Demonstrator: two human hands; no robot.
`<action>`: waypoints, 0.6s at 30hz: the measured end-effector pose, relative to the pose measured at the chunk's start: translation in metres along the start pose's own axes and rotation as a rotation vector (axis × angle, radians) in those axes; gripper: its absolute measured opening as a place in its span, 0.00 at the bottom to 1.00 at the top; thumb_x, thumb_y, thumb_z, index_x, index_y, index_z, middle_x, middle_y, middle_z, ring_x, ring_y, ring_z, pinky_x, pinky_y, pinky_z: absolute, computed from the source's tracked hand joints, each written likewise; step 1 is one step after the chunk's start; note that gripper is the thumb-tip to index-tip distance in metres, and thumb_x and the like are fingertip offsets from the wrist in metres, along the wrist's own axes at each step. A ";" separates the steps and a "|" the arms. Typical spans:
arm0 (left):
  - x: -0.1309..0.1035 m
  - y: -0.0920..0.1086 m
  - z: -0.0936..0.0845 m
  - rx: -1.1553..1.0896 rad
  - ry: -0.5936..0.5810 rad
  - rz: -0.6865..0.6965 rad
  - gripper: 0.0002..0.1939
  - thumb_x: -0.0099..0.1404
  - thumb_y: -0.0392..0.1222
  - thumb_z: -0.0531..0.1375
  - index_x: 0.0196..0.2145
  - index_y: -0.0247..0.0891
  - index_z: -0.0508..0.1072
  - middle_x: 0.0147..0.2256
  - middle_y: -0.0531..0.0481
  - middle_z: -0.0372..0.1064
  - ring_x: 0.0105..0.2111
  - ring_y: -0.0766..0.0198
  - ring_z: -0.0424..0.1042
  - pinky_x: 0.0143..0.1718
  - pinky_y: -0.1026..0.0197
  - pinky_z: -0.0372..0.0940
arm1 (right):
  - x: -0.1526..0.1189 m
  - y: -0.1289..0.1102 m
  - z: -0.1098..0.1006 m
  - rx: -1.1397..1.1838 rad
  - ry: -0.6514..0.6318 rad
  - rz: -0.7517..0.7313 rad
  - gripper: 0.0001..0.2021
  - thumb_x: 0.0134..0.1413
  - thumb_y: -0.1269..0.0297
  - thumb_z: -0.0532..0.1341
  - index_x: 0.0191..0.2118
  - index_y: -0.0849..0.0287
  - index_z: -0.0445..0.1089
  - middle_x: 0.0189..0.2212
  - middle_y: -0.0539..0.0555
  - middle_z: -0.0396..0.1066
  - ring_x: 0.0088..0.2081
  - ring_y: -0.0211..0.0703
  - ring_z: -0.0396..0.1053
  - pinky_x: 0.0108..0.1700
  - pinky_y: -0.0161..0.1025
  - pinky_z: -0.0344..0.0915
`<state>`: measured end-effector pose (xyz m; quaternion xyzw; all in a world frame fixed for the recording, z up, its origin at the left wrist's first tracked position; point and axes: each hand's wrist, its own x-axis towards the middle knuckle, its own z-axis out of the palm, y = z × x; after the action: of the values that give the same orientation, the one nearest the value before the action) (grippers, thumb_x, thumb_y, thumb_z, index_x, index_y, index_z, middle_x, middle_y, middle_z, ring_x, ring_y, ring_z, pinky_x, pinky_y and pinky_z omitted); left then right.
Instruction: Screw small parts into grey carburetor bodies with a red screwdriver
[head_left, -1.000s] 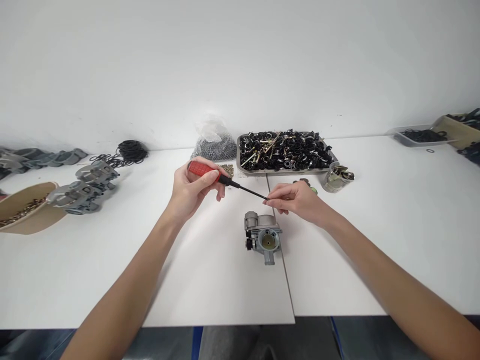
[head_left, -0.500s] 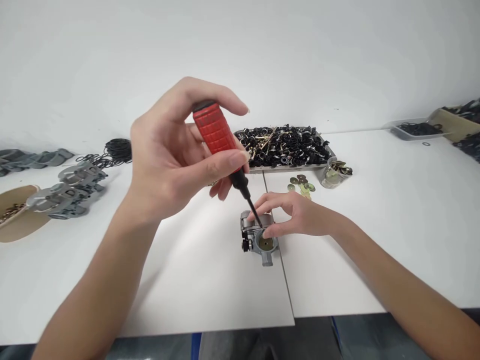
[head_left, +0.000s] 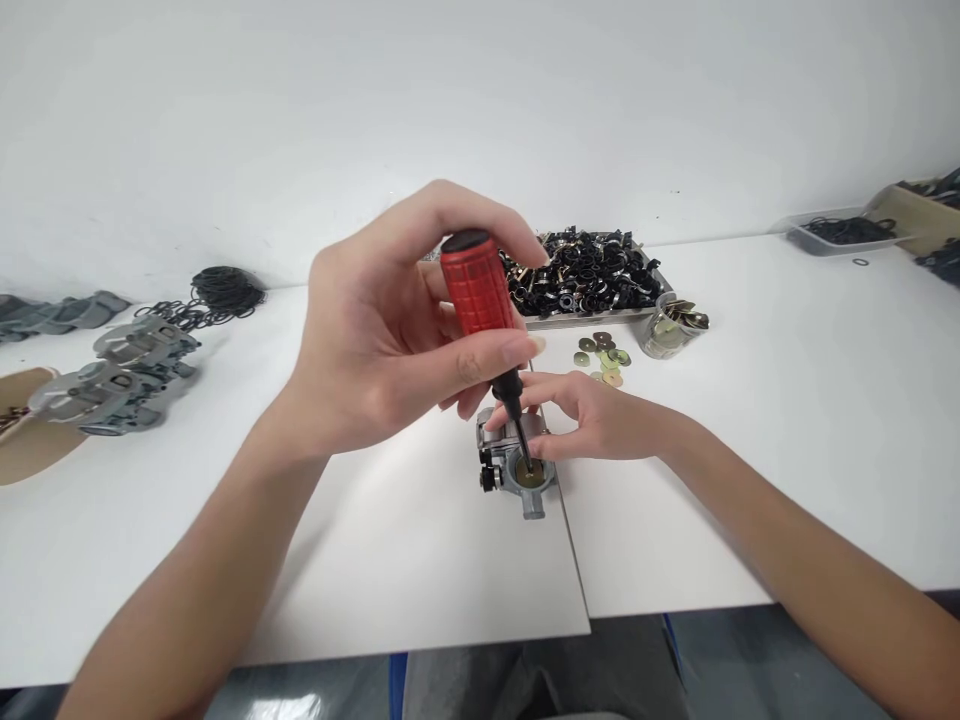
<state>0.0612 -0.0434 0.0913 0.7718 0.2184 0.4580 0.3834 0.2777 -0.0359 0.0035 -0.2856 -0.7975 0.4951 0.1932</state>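
My left hand [head_left: 367, 350] is closed around the red ribbed handle of a screwdriver [head_left: 480, 285], held nearly upright with a slight tilt. Its dark shaft reaches down to a brass-coloured disc [head_left: 532, 480] in the round bore of a grey metal carburetor [head_left: 533, 508]. That carburetor lies on the white table, across the left side of a seam. From the right, my right hand [head_left: 600, 415] grips the carburetor's body, thumb by the bore and fingers over the far side. Parts of the carburetor are hidden behind the fingers.
Behind my hands stands a tray of black clamps [head_left: 592, 275]. Loose discs [head_left: 604, 360] lie before a clear cup of discs [head_left: 667, 335]. At left are more carburetors [head_left: 112, 385], a tan bowl [head_left: 45, 450] and black rings [head_left: 225, 290]. A clear box [head_left: 847, 230] sits at far right.
My left hand has moved right and slightly down with the screwdriver, which stands more upright. Its tip has gone from the bore's upper edge to the disc. My right hand keeps its hold.
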 end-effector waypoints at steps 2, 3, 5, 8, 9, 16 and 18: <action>0.001 -0.001 -0.001 -0.001 0.010 0.015 0.16 0.58 0.34 0.68 0.45 0.36 0.73 0.27 0.52 0.72 0.22 0.62 0.74 0.15 0.60 0.66 | -0.001 0.001 -0.003 0.011 -0.027 -0.019 0.16 0.56 0.67 0.65 0.51 0.52 0.76 0.54 0.54 0.70 0.49 0.45 0.69 0.55 0.45 0.63; 0.001 -0.001 -0.002 -0.002 0.018 0.028 0.16 0.58 0.34 0.68 0.45 0.36 0.73 0.27 0.51 0.72 0.22 0.62 0.75 0.15 0.61 0.66 | -0.001 0.001 -0.004 0.021 -0.047 -0.028 0.16 0.55 0.68 0.65 0.50 0.52 0.76 0.54 0.55 0.70 0.48 0.44 0.69 0.55 0.45 0.64; 0.002 -0.001 -0.005 -0.007 0.038 0.066 0.16 0.58 0.34 0.68 0.44 0.36 0.74 0.27 0.52 0.72 0.23 0.61 0.75 0.15 0.61 0.66 | -0.002 0.002 -0.006 0.049 -0.082 -0.041 0.16 0.54 0.67 0.67 0.49 0.52 0.77 0.54 0.55 0.70 0.47 0.44 0.70 0.54 0.45 0.65; 0.003 -0.002 -0.007 0.000 0.081 0.093 0.15 0.58 0.36 0.69 0.43 0.38 0.75 0.26 0.52 0.73 0.23 0.59 0.76 0.15 0.63 0.65 | -0.002 0.002 -0.006 0.094 -0.098 -0.043 0.15 0.50 0.62 0.71 0.45 0.53 0.79 0.53 0.56 0.70 0.51 0.46 0.69 0.55 0.44 0.65; 0.003 -0.002 -0.007 0.003 0.093 0.091 0.15 0.57 0.37 0.69 0.43 0.39 0.75 0.26 0.51 0.74 0.23 0.59 0.76 0.15 0.63 0.65 | -0.002 0.003 -0.006 0.107 -0.097 -0.043 0.14 0.49 0.61 0.72 0.44 0.54 0.80 0.53 0.55 0.69 0.53 0.46 0.68 0.55 0.44 0.65; 0.003 -0.002 -0.004 -0.021 0.147 0.049 0.16 0.54 0.40 0.72 0.41 0.41 0.76 0.24 0.51 0.72 0.21 0.58 0.76 0.13 0.62 0.65 | 0.000 0.005 -0.001 0.187 -0.057 -0.038 0.06 0.48 0.61 0.73 0.33 0.55 0.82 0.53 0.56 0.71 0.55 0.50 0.68 0.55 0.45 0.66; 0.003 -0.002 -0.004 -0.012 0.119 0.061 0.15 0.57 0.38 0.70 0.42 0.39 0.75 0.26 0.52 0.73 0.22 0.60 0.76 0.14 0.63 0.65 | 0.000 0.006 -0.002 0.182 -0.036 -0.021 0.07 0.46 0.59 0.73 0.31 0.55 0.81 0.53 0.55 0.71 0.52 0.49 0.70 0.53 0.45 0.67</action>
<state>0.0588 -0.0384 0.0928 0.7471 0.2146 0.5158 0.3603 0.2805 -0.0328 -0.0009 -0.2495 -0.7555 0.5685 0.2091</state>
